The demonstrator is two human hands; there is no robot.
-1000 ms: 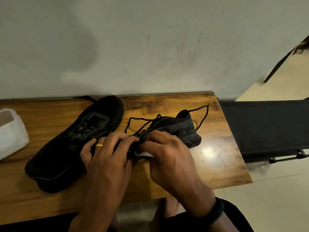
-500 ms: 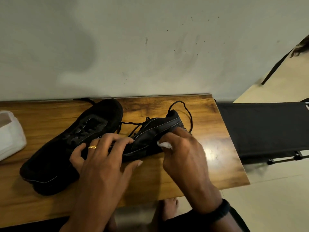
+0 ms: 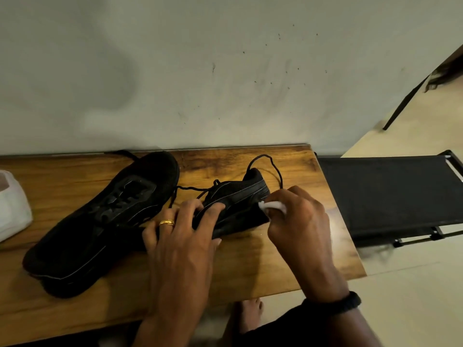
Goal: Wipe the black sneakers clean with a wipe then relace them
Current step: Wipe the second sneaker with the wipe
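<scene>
Two black sneakers sat on the wooden table (image 3: 250, 271). The left sneaker (image 3: 105, 221) lay flat, sole down, untouched. The right sneaker (image 3: 238, 204) was tipped on its side, loose lace (image 3: 273, 169) looping over its far end. Left hand (image 3: 183, 236), one gold ring (image 3: 167, 223), fingers spread and pressing down on that sneaker's near end. Right hand (image 3: 298, 219) curled closed around one white wipe (image 3: 274, 205), held against the sneaker's side. One white pack (image 3: 12, 209) at the table's left edge. One black folding frame (image 3: 390, 196) was beside the table.
</scene>
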